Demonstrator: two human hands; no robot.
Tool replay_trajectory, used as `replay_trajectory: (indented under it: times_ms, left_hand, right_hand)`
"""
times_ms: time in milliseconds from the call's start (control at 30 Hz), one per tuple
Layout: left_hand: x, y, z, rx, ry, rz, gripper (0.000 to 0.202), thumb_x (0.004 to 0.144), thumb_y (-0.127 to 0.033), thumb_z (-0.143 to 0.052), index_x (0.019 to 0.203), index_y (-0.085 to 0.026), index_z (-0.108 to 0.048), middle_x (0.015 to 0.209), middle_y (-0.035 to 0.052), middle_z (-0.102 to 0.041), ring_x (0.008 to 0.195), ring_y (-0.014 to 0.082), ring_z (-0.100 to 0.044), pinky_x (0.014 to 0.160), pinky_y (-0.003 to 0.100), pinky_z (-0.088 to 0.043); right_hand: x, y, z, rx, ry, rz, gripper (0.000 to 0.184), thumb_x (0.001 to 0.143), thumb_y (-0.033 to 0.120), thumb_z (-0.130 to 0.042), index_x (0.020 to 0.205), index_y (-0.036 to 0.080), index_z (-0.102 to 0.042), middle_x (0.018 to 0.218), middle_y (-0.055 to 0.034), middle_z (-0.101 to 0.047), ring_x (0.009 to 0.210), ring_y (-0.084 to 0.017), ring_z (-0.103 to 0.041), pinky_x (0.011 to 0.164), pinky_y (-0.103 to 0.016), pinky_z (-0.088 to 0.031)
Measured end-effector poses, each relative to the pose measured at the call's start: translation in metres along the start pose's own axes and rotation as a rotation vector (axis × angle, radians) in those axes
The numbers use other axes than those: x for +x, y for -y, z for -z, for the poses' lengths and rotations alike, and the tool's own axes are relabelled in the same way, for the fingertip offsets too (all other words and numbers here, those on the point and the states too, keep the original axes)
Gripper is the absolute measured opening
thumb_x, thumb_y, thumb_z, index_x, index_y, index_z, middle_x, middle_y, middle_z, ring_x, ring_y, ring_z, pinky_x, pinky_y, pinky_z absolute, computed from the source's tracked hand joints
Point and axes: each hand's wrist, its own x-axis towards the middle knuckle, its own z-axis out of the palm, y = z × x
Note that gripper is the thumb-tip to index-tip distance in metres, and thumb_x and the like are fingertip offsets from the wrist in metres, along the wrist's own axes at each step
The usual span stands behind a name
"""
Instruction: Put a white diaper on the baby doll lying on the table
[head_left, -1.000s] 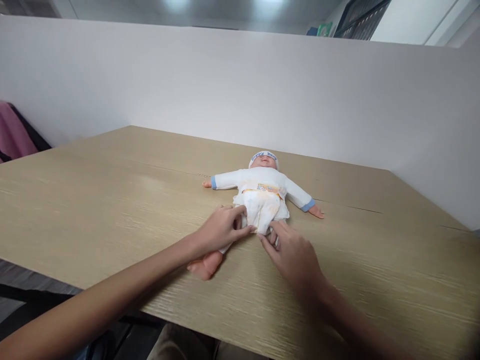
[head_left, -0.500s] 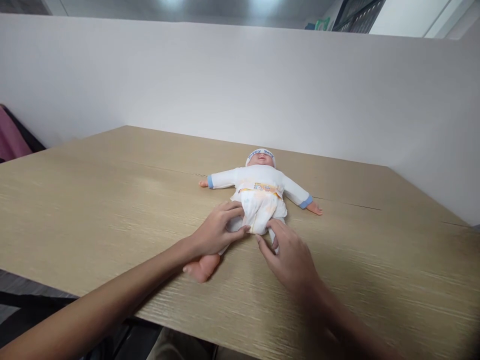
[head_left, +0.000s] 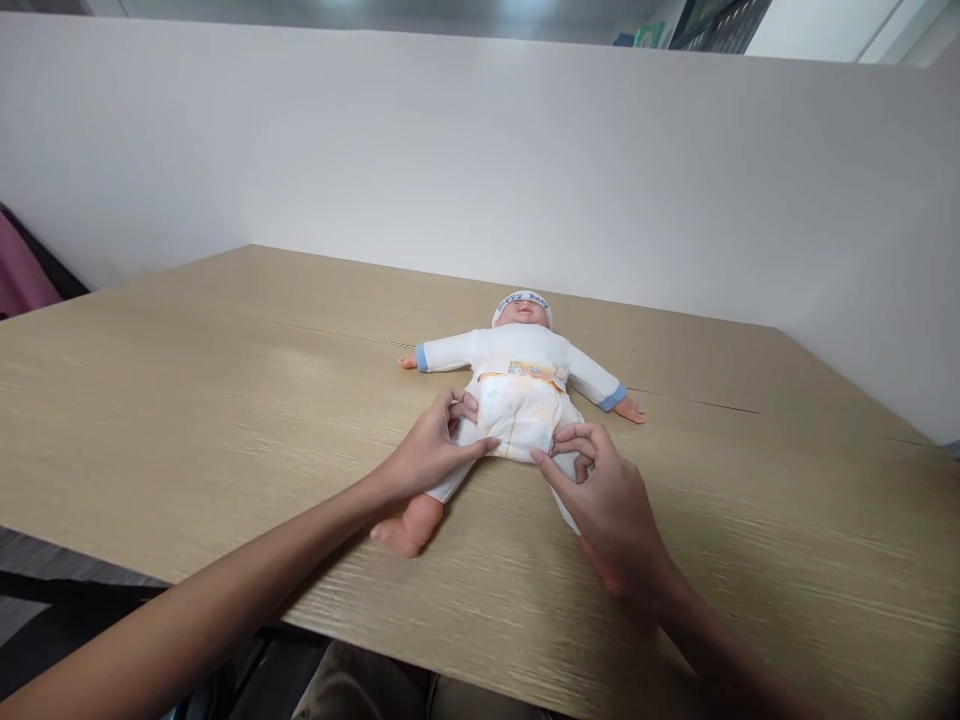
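A baby doll (head_left: 523, 342) in white clothes with blue cuffs and a lettered cap lies on its back, arms spread. Over its hips is a white diaper (head_left: 517, 410) with an orange patterned waistband. My left hand (head_left: 435, 440) grips the diaper's edge at the left leg opening, thumb at the crotch and fingers by the hip. On the other side, my right hand (head_left: 596, 475) pinches the right leg edge between thumb and fingers. The doll's left-side foot (head_left: 411, 525) shows below my left wrist; the other foot is partly covered by my right hand.
The doll lies on a wooden table (head_left: 225, 400) with seams across its top. A white partition (head_left: 450, 160) stands behind the table. A pink item (head_left: 26, 265) is at the far left, and my knees show under the front edge.
The diaper's crotch has been spread wider and flatter. My right hand has shifted right and my left hand slightly up, and more of the doll's right-side leg shows.
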Motion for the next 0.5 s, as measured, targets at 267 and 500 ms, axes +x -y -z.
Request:
replay_trajectory:
  times_ms: [267, 500]
  left_hand:
    - [0.007, -0.015, 0.003, 0.152, 0.139, 0.067, 0.029, 0.090, -0.049, -0.084, 0.097, -0.021, -0.080, 0.100, 0.0053, -0.081, 0.095, 0.0260, -0.071, 0.088, 0.038, -0.053]
    - [0.005, -0.029, 0.009, -0.277, 0.181, 0.374, 0.042, 0.091, -0.058, -0.084, 0.109, -0.021, -0.082, 0.124, 0.0128, -0.083, 0.115, 0.0322, -0.075, 0.100, 0.044, -0.058]
  right_hand:
    - [0.002, 0.007, 0.002, -0.008, 0.068, -0.005, 0.039, 0.092, 0.061, -0.073, 0.102, 0.024, -0.077, 0.087, -0.0026, -0.079, 0.063, -0.019, -0.052, 0.067, -0.035, -0.040]
    - [0.005, 0.004, 0.004, 0.087, 0.174, -0.110, 0.043, 0.091, 0.066, -0.075, 0.097, 0.024, -0.080, 0.064, 0.0068, -0.036, 0.061, -0.016, -0.035, 0.058, -0.032, -0.026]
